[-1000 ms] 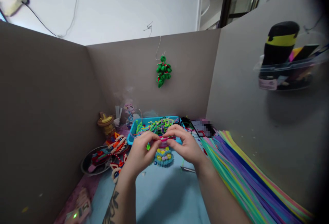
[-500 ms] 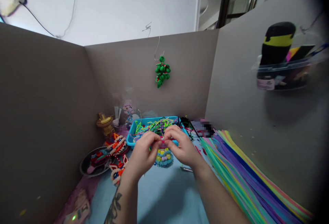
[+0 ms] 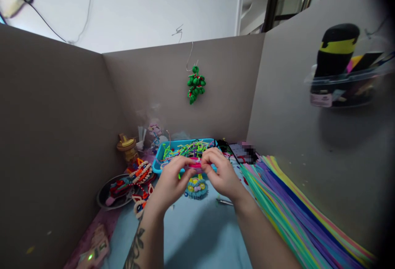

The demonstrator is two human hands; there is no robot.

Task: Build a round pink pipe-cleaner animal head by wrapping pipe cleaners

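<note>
My left hand (image 3: 171,181) and my right hand (image 3: 222,175) meet above the blue mat, fingers pinched together on a small pink pipe-cleaner piece (image 3: 195,165) held between them. A bit of green shows under my left fingers. Just below the hands a round blue and yellow pipe-cleaner figure (image 3: 196,188) lies on the mat. Behind the hands stands a blue tray (image 3: 159,154) full of cut pipe-cleaner bits.
A thick row of coloured pipe cleaners (image 3: 293,215) lies along the right. A dark bowl (image 3: 106,197) with finished figures sits at left, a small bottle (image 3: 127,147) behind it. A green figure (image 3: 195,84) hangs on the grey partition. A clear tub (image 3: 345,82) sits upper right.
Both hands stay pinched on the pink piece; the fingers have shifted slightly, and the piece now lies more stretched out sideways between them.
</note>
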